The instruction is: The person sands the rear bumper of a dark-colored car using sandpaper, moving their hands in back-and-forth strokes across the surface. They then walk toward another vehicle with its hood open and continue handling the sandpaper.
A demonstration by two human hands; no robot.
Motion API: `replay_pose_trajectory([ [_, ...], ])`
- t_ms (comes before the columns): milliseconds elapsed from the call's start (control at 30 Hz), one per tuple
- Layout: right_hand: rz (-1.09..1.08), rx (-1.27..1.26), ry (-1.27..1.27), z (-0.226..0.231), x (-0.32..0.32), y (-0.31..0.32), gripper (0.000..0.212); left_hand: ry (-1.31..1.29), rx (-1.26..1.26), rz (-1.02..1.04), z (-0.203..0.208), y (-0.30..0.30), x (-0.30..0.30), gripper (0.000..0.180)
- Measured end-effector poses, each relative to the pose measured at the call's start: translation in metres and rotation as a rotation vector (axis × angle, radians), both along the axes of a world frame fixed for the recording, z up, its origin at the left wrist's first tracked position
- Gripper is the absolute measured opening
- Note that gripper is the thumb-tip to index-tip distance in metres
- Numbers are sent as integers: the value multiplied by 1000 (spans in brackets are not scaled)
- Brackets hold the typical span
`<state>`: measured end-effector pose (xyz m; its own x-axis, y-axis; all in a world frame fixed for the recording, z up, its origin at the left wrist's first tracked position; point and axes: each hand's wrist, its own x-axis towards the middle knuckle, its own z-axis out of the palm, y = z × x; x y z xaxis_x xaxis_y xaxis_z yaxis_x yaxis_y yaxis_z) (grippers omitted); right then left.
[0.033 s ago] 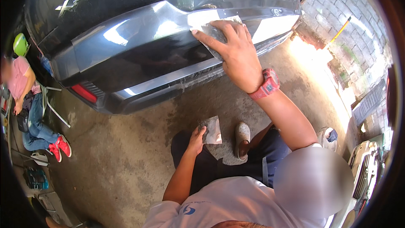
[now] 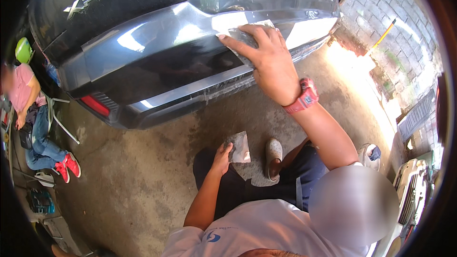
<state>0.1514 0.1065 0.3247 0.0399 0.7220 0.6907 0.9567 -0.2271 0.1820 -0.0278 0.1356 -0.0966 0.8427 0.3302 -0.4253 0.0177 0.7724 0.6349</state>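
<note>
A dark grey car bumper [image 2: 157, 59] spans the upper part of the view, wet-looking and glossy. My right hand [image 2: 271, 59], with a red watch on its wrist, presses a grey sheet of sandpaper [image 2: 242, 43] against the bumper's upper face. The thumb and fingers are spread over the sheet and hide part of it. Low over my lap, my left hand [image 2: 223, 158] grips a second piece of sandpaper [image 2: 239, 147], dark on one part and pale on the other. This piece is apart from the car.
A seated person [image 2: 35, 109] in a pink shirt and red shoes is at far left, near a green helmet [image 2: 23, 50]. A grey block wall [image 2: 385, 14] rises at right, with a yellow stick [image 2: 383, 37] leaning there. A white bucket [image 2: 370, 157] stands lower right.
My right hand and its sandpaper have slid slightly right and down along the bumper. My left hand stays in place.
</note>
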Motion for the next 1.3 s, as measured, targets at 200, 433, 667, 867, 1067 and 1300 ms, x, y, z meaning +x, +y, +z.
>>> replay_pose_trajectory([
  [200,-47,87,29,18,19,10,83,15,-4,-2,7,9,11,58],
  [433,-32,171,-43,-12,21,29,99,3,34,14,-5,6,11,60],
  [667,-36,113,57,6,14,3,84,41,47,6,-5,8,14,62],
  [867,-19,128,26,14,14,24,91,18,52,20,6,5,11,62],
  [1067,-44,126,-7,-11,-1,24,95,34,65,-14,-1,6,12,62],
  [1300,-29,113,82,7,16,2,84,10,112,-18,-7,6,14,62],
])
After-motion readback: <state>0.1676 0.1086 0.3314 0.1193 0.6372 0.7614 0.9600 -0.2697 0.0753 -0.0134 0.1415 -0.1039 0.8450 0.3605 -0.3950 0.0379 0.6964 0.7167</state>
